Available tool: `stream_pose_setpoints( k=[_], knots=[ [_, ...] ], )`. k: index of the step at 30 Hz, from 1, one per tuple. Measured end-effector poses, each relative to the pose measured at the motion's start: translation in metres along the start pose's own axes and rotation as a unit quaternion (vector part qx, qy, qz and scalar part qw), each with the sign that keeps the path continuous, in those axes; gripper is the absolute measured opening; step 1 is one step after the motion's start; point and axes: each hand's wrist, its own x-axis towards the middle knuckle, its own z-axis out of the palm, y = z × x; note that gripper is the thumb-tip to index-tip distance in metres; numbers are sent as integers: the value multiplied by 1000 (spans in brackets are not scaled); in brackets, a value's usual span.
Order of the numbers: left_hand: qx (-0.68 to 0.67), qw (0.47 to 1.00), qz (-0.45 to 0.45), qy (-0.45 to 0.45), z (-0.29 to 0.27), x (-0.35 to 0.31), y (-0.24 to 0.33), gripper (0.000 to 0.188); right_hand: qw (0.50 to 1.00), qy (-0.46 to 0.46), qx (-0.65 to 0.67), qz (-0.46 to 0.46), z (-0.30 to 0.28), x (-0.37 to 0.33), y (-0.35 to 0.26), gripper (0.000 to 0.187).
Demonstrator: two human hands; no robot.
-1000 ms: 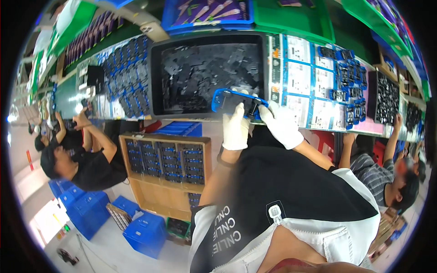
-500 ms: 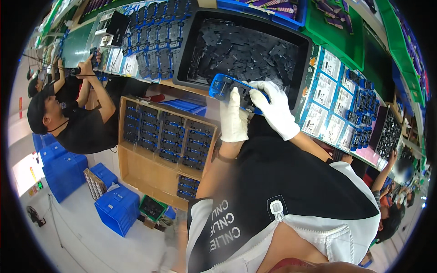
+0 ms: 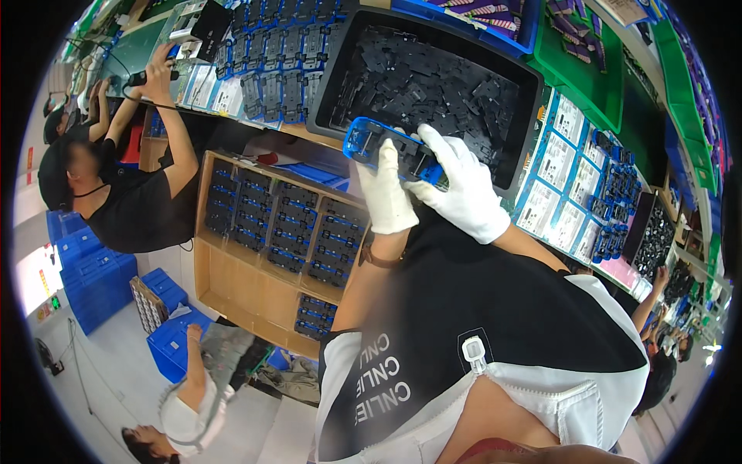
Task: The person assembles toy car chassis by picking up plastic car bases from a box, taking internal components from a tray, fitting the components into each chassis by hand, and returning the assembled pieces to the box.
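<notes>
Both my hands wear white gloves and hold a blue toy car body (image 3: 357, 139) over the near edge of a black bin (image 3: 533, 85). A black base plate (image 3: 400, 153) sits in the blue shell, facing up. My left hand (image 3: 385, 189) grips the shell from below with its thumb laid across the plate. My right hand (image 3: 468, 189) closes around the right end, thumb below and fingers above. Its fingers partly cover that end. Many loose black plates (image 3: 421, 69) lie heaped in the bin.
Below left stands a cardboard box (image 3: 247, 290) with rows of blue-and-black pieces. More such pieces (image 3: 286, 50) stand at the bin's left. Printed sheets (image 3: 560, 155) lie at its right, with a green tray (image 3: 610, 85) behind. A co-worker (image 3: 124, 193) works at the left.
The car body has shifted slightly left in my hands, and my right fingers have moved to its right end. A person in light clothing has appeared at the lower left. The co-worker's arm has shifted.
</notes>
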Motion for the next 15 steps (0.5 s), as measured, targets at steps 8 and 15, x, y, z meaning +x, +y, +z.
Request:
stream_pose_setpoints(
  k=[8,15],
  knots=[
    [-3,1000,-17,24,4,0,-11,27,999,29,6,-15,2,-3,1,74],
    [36,996,-45,62,-1,-2,-12,28,997,9,-39,-65,8,-7,7,71]
  ],
)
